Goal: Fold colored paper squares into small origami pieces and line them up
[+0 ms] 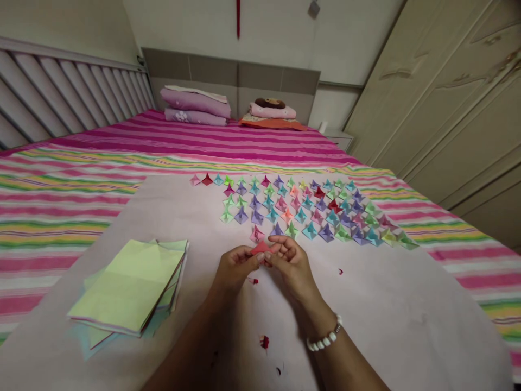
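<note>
A small folded piece of red-pink paper [261, 248] is pinched between my two hands, above the white sheet. My left hand [236, 267] grips its left side with thumb and fingers. On its right side, the thumb and fingertips of my right hand [292, 262] hold it, the fingers partly curled. Just beyond my fingertips stand rows of small folded paper pieces [280, 203] in purple, green, blue, pink and red. The nearest of them is a pink folded paper piece [256, 234], directly behind my left fingers.
A stack of coloured paper sheets [130, 285] lies to the left, yellow on top. Small dark red scraps or prints [264, 342] dot the white sheet [366, 320]. Striped bedding [52, 217] surrounds it. Folded purple bedding [197, 106] sits by the headboard [211, 68]; a wardrobe [448, 103] stands right.
</note>
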